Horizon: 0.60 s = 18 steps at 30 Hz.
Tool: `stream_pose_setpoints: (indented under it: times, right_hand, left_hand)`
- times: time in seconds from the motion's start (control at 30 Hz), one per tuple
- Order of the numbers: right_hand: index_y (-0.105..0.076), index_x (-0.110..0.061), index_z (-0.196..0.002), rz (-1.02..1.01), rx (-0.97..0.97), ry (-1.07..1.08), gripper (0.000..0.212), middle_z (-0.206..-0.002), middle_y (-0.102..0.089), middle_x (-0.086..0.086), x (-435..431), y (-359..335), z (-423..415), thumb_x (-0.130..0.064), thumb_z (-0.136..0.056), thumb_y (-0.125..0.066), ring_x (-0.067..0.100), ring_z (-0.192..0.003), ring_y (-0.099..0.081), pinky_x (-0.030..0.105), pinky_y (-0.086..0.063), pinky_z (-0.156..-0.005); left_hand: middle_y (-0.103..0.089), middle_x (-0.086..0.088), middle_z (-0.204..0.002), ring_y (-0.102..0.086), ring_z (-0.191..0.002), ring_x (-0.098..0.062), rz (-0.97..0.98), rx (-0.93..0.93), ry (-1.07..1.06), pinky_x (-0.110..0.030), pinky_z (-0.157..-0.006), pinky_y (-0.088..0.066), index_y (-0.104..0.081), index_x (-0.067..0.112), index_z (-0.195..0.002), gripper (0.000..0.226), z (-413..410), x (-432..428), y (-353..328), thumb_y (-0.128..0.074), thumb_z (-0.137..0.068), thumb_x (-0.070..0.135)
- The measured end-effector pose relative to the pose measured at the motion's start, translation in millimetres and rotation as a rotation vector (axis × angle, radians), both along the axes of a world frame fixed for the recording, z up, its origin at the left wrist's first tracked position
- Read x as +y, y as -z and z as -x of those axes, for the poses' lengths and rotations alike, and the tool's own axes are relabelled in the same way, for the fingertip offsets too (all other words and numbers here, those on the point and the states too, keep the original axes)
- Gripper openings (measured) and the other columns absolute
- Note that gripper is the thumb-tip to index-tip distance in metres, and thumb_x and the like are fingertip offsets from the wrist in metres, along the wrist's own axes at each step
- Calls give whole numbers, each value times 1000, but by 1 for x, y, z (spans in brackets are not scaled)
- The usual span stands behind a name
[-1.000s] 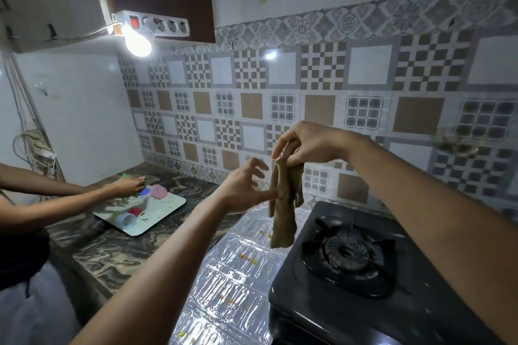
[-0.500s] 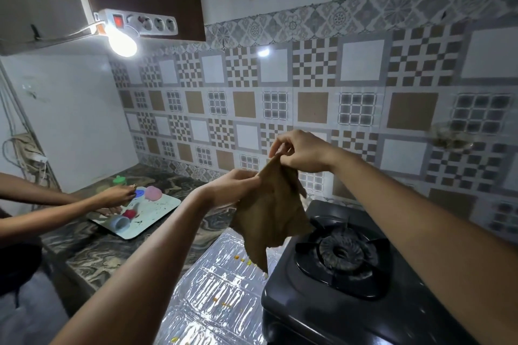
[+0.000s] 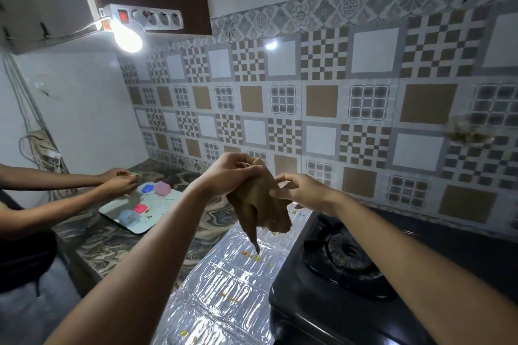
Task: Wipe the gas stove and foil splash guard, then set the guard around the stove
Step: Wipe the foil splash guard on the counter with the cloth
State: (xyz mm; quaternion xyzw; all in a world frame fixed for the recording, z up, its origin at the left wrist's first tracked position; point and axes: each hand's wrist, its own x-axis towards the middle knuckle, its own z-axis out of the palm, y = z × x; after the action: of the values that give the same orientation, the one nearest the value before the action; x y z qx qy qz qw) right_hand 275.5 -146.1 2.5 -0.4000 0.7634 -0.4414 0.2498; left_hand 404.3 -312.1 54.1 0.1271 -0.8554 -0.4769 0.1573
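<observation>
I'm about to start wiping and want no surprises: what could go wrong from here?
1. Yellow crumbs lie on the flat foil guard; a sweep of the cloth could push them onto the counter or against the stove.
2. The guard looks thin and unfixed; hard wiping may crease or shift it.
3. The cloth's tail, dangling from the left hand, could catch on the burner.

One cloth [image 3: 260, 204], one gas stove [image 3: 322, 311] with one burner [image 3: 349, 252] in view, and one foil splash guard [image 3: 224, 288] are recorded. Four hands are counted: left hand [image 3: 229, 173], right hand [image 3: 300, 190], and two hands of a second person [image 3: 120, 180]. One tray [image 3: 159, 213] bearing four coloured lumps [image 3: 162, 187], one power strip [image 3: 148, 15] and one lit bulb [image 3: 127, 38] are noted.
</observation>
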Motion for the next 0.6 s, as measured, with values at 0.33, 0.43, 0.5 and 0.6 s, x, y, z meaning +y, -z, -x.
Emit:
stream_pose_setpoints:
  times: [0.33, 0.43, 0.5, 0.6]
  right_hand:
    - [-64, 0, -120, 128, -204, -19, 46, -115, -71, 12, 3, -16, 20, -37, -92, -62, 31, -114, -61, 47, -47, -103]
    - [-62, -7, -114, 177, -303, -10, 45, -107, -64, 12, 7, -21, 19, -41, -84, -59, 29, -105, -58, 44, -47, -92]
    - [-62, -9, -122, 193, -378, -8, 48, -114, -64, 12, 9, -21, 21, -40, -85, -61, 28, -107, -59, 43, -47, -92]
    - [-58, -8, -135, 194, -529, -35, 65, -134, -62, 20, 13, -10, 26, -45, -83, -72, 39, -124, -58, 54, -41, -110]
  left_hand:
    - [-76, 2, -96, -71, -91, -15, 75, 164, 75, -38, -79, -57, -64, 25, -89, 10, 5, -4, -12, -71, -89, 33]
    - [-75, -3, -97, -70, -92, -21, 65, 209, 67, -40, -76, -55, -66, 29, -97, 12, 8, -2, -10, -72, -89, 36]
    - [-74, -3, -103, -70, -99, -22, 47, 186, 85, -40, -81, -56, -65, 35, -109, 22, 11, -4, -9, -73, -88, 38]
    - [-74, 1, -109, -69, -103, -16, 44, 138, 86, -34, -85, -56, -62, 43, -122, 37, 15, -8, -6, -74, -87, 36]
